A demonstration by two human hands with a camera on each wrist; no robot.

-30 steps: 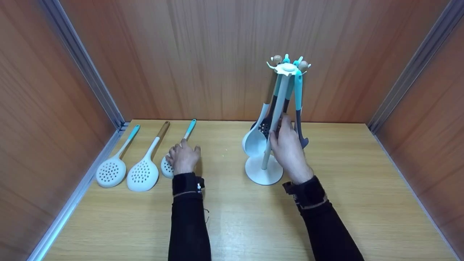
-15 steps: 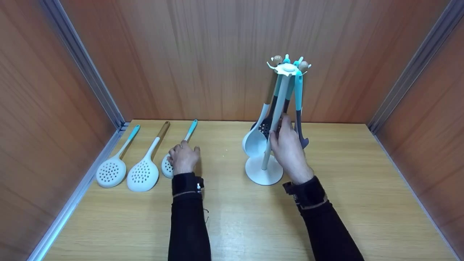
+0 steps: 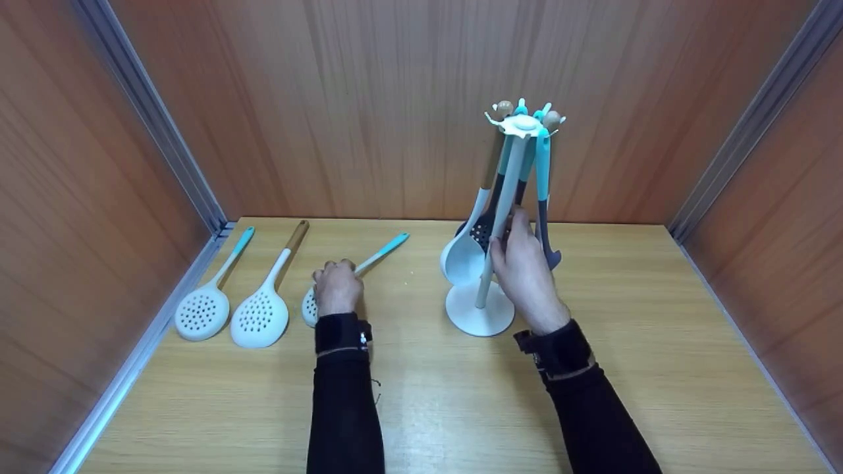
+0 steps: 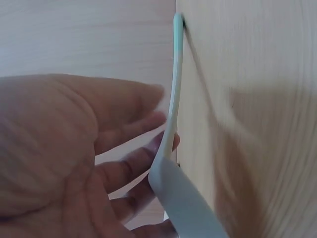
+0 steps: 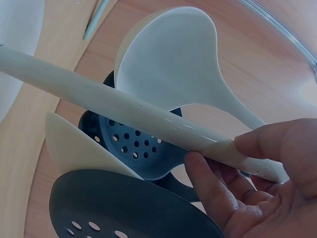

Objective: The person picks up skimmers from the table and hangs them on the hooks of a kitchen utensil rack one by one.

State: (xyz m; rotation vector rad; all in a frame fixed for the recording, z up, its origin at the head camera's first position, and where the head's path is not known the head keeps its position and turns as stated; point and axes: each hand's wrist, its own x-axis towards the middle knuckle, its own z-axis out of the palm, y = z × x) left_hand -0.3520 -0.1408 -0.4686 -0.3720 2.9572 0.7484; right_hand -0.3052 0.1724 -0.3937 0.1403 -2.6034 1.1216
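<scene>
A white skimmer with a turquoise handle (image 3: 391, 246) slants over the table (image 3: 421, 401), its neck touched by the left hand's (image 3: 338, 288) loosely bent fingers (the thumb sits just apart from it). The right hand (image 3: 525, 273) pinches the pole of a white utensil stand (image 3: 511, 172), where a ladle (image 3: 462, 259) hangs. Farther left lie a turquoise-handled skimmer (image 3: 201, 312) and a brown-handled skimmer (image 3: 259, 320).

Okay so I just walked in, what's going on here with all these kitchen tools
A person's right hand grips the pole of a utensil stand, where a white ladle hangs among other tools. Their left hand holds a white perforated skimmer by the neck; its head looks raised off the table. Two similar ones lie to the left: a turquoise-handled skimmer and a brown-handled skimmer.
</scene>
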